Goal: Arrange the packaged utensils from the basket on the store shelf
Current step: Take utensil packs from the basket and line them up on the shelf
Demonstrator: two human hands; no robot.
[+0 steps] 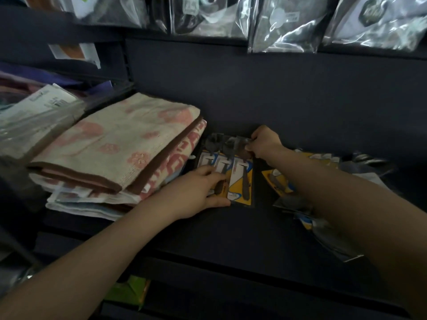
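Note:
A pack of spoons [239, 179] on a yellow-and-white card lies flat on the dark shelf [231, 232], just right of a towel stack. My left hand [196, 192] presses on the pack's near left corner, thumb along its front edge. My right hand [263, 143] pinches the far right end by the spoon bowls. More packaged utensils [279, 181] lie in a loose heap to the right, partly hidden behind my right forearm. The basket is not in view.
Folded pink-and-cream towels [115, 153] are stacked at the left, touching the pack's left side. Clear plastic bags of goods [288, 24] hang above the shelf's back wall. Wrapped items [37, 112] sit at the far left. A green package [129, 292] lies below the shelf.

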